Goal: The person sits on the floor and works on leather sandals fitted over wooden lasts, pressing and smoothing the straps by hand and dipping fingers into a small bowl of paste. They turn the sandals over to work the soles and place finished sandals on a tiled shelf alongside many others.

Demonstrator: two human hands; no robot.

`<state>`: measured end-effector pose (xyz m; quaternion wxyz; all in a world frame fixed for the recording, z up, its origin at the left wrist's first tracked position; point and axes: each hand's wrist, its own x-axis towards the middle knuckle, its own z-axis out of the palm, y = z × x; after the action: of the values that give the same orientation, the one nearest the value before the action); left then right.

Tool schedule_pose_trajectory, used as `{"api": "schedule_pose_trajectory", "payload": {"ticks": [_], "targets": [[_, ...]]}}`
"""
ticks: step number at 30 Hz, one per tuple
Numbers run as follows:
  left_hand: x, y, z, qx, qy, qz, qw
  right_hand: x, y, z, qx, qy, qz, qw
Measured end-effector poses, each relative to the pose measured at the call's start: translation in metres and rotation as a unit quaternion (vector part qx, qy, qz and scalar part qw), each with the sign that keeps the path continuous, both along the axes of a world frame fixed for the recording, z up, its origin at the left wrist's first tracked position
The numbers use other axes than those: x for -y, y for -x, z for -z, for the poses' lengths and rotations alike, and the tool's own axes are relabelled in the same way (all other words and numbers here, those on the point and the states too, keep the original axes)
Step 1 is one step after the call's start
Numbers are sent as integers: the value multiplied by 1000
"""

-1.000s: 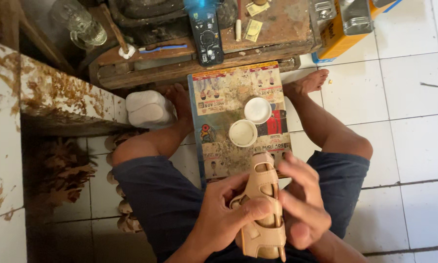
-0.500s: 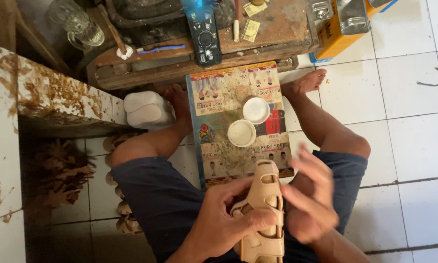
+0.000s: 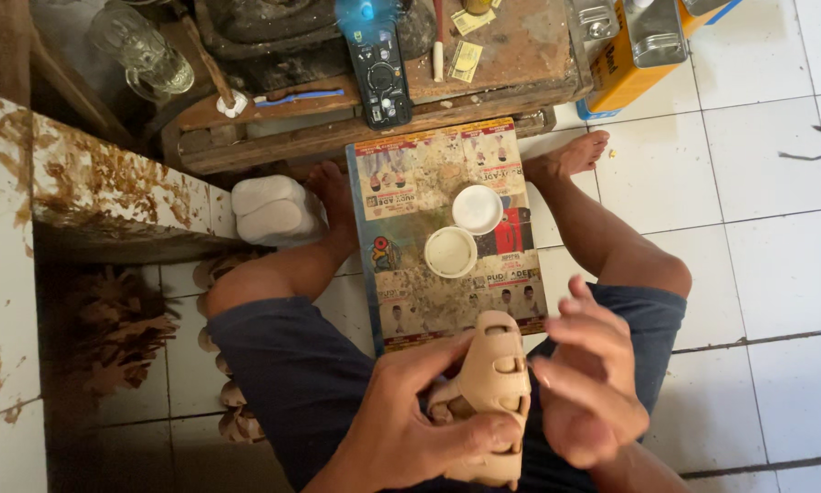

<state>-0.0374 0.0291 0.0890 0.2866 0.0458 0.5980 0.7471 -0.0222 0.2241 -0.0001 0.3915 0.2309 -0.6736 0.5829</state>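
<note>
Two hands: both at work low in the frame, above the seated person's lap.
Left hand: wrapped around a wooden toy car, fingers curled over its side and thumb pressed against the body, gripping it firmly.
Right hand: open, fingers spread and loose, just beside the car's right flank; I cannot tell whether a fingertip is touching the wood.
Toy car: pale unpainted wood, rounded, with window cut-outs, nose pointing away from the person and overlapping the near edge of the poster.
Poster: a colourful printed sheet spread flat on the floor between the bare feet.
Small tub: round and white, sitting open on the poster.
Lid: white, lying just beside the tub, a little further from the person.
Shorts: dark blue, knees spread to either side.
Desk: low, worn wood, past the poster, carrying a dark meter and scraps.
Yellow box: at the desk's right end.
Glass mug: upper left, clear.
White block: near the left foot.
Floor: white tiles.
</note>
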Motion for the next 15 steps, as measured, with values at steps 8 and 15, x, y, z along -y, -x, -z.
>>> {"api": "schedule_pose_trajectory", "payload": {"ticks": [8,15], "targets": [[0,1,-3,-57,40,22,997,2,-4,3,16,2,-9,1000],[3,-4,4,-210,98,27,972,-2,-15,13,86,51,-94,990]]}}
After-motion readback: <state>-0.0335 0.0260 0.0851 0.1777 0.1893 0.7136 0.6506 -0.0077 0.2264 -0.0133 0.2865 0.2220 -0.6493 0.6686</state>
